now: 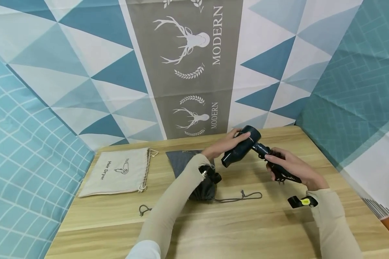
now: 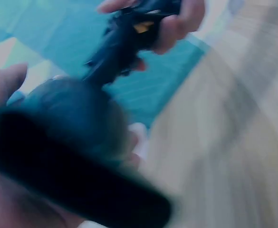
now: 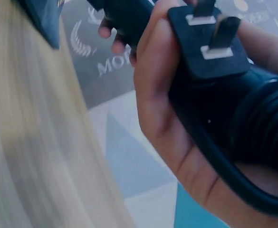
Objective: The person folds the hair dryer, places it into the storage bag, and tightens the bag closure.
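While the left hand [image 1: 225,144] grips the barrel [image 1: 240,151] of the dryer [image 1: 247,144], the right hand [image 1: 291,167] holds the handle [image 1: 262,149]. The left fingers are curled round the barrel; part of this grasp is hidden, and the left wrist view is blurred. The right fingers are closed round the lower handle and the bundled cord [image 1: 280,175]. In the right wrist view, the plug [image 3: 214,47] sits against the right hand, its two flat prongs exposed.

The dryer is located between the hands, raised over the far right part of the desk [image 1: 246,230]. Note the governing relation: the barrel's long axis runs obliquely, with the nozzle [image 1: 226,160] directed toward the near left. The handle leaves the barrel crosswise, toward the near right, and leads into the right fingers. Accordingly, the left hand is nearer the nozzle and the right hand is nearer the plug.

To the left of the dryer, a grey pouch [image 1: 183,159] lies on the desk, partly under the left forearm. Its drawstring [image 1: 236,199] extends rightward. Farther left, a white pouch [image 1: 113,176] lies flat, marked "Hair Dryer". A patterned wall covering [image 1: 194,82] stands behind the desk.
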Motion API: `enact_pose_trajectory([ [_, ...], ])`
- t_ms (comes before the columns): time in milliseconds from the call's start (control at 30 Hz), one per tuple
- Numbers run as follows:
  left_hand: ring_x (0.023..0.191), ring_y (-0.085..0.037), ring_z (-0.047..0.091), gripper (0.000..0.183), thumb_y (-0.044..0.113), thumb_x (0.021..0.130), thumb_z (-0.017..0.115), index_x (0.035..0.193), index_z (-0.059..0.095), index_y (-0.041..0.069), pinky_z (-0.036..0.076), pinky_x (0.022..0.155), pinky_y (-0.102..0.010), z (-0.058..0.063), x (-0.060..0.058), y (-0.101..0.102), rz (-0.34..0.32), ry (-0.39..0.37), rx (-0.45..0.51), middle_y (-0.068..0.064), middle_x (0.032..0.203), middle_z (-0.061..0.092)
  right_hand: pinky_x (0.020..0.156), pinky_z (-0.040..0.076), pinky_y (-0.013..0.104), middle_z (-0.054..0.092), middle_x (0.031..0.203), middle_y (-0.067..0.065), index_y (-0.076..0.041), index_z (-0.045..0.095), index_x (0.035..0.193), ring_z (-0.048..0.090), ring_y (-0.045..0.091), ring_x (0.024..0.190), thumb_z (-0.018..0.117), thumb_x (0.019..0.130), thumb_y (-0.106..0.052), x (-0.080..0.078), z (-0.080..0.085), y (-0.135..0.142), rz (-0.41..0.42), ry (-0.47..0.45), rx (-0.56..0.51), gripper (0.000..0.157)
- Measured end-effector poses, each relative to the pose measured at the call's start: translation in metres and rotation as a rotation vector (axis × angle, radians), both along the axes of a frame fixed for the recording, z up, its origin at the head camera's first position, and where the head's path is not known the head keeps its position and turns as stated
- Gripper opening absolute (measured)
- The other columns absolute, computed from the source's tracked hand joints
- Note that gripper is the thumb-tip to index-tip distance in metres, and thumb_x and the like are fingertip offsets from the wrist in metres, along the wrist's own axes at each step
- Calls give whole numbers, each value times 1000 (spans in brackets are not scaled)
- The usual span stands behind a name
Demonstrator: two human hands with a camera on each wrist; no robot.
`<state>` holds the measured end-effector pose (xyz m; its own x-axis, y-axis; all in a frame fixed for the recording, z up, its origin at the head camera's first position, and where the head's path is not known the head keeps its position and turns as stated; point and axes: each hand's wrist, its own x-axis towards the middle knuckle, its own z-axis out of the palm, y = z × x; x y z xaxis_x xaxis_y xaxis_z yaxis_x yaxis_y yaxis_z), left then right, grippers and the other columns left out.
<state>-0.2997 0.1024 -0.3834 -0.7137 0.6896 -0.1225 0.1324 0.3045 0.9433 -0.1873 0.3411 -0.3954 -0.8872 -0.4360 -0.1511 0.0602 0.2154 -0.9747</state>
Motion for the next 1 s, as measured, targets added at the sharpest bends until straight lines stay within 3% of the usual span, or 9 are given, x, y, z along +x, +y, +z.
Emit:
enact_pose_trajectory([
  [133, 88, -29, 62, 65, 59, 81, 51, 134, 26, 32, 51, 72, -40, 9, 4, -12, -32, -151, 144, -10, 109, 55, 54, 47, 48, 50, 86, 32, -1, 38, 115, 56, 40, 61, 42, 95, -30, 5, 11, -16, 63, 51, 20, 35],
  [200, 82, -32, 64, 61, 55, 80, 56, 131, 31, 32, 52, 67, -42, 10, 10, -17, -14, -163, 188, -13, 104, 58, 55, 46, 48, 52, 84, 29, -2, 38, 115, 56, 40, 61, 43, 95, -31, 7, 14, -23, 77, 73, 45, 36],
  [367, 75, -27, 64, 58, 60, 77, 56, 126, 36, 36, 52, 60, -40, 12, 28, -28, 80, -58, 174, -11, 97, 59, 54, 47, 46, 54, 80, 24, -4, 40, 114, 56, 40, 59, 44, 95, -28, 14, 20, -35, 89, 116, 65, 32],
  [600, 77, -32, 64, 45, 44, 87, 53, 126, 36, 31, 52, 61, -41, 46, 67, -60, 112, -70, 211, -12, 101, 56, 53, 48, 44, 56, 78, 21, -8, 41, 114, 58, 35, 57, 47, 94, -24, 26, 28, -61, 103, 178, 60, 27],
  [767, 75, -29, 64, 38, 38, 89, 53, 124, 42, 29, 52, 63, -41, 49, 83, -83, 149, -9, 257, -13, 101, 55, 54, 49, 41, 58, 75, 17, -9, 39, 118, 58, 34, 57, 48, 93, -24, 37, 31, -85, 110, 203, 67, 31],
  [900, 76, -25, 63, 35, 38, 89, 51, 123, 43, 31, 52, 63, -39, 53, 96, -99, 170, 61, 231, -10, 100, 56, 55, 49, 41, 58, 77, 17, -8, 39, 121, 59, 32, 57, 49, 93, -22, 44, 30, -98, 122, 205, 42, 32],
  [1000, 76, -23, 62, 36, 39, 89, 51, 123, 43, 31, 52, 62, -38, 54, 105, -110, 189, 84, 205, -10, 100, 56, 59, 50, 40, 59, 81, 17, -15, 33, 129, 60, 31, 59, 50, 92, -23, 50, 30, -108, 122, 196, 39, 41],
])
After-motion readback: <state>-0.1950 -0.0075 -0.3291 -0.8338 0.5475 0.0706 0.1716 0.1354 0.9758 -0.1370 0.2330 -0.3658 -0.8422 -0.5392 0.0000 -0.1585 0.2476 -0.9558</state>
